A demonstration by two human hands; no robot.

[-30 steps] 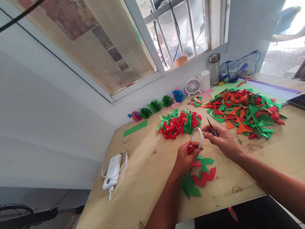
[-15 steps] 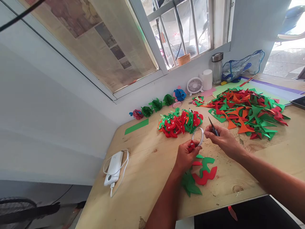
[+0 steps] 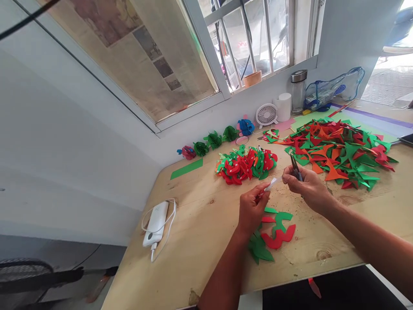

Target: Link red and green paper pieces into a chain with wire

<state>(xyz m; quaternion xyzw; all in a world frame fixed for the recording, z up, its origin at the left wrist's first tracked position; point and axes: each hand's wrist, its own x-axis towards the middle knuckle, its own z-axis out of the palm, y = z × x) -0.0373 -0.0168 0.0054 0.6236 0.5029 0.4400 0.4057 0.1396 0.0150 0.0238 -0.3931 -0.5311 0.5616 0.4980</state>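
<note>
My left hand (image 3: 254, 204) is closed on a roll of white tape (image 3: 272, 184), which shows almost edge-on above the fingertips. A pale strip seems to run from it toward my right fingertips. My right hand (image 3: 305, 185) is closed around small dark scissors (image 3: 295, 167), their points upward. Its thumb and forefinger pinch together close to the tape. Below the hands lie cut green pieces (image 3: 261, 247) and curved red pieces (image 3: 279, 237). Beyond them is a heap of red and green cut pieces (image 3: 241, 165) with small white patches.
A large pile of red, green and orange scraps (image 3: 338, 150) spreads at the right. A white power bank (image 3: 157, 224) with its cable lies left on the wooden table (image 3: 193, 258). Along the wall stand a small fan (image 3: 266, 115), a glass bottle (image 3: 298, 92) and several paper ornaments (image 3: 214, 139).
The tape roll has turned from an open ring to nearly edge-on in my left hand. My right hand has shifted slightly right, the scissors now more upright. The red piece at my left fingers no longer shows.
</note>
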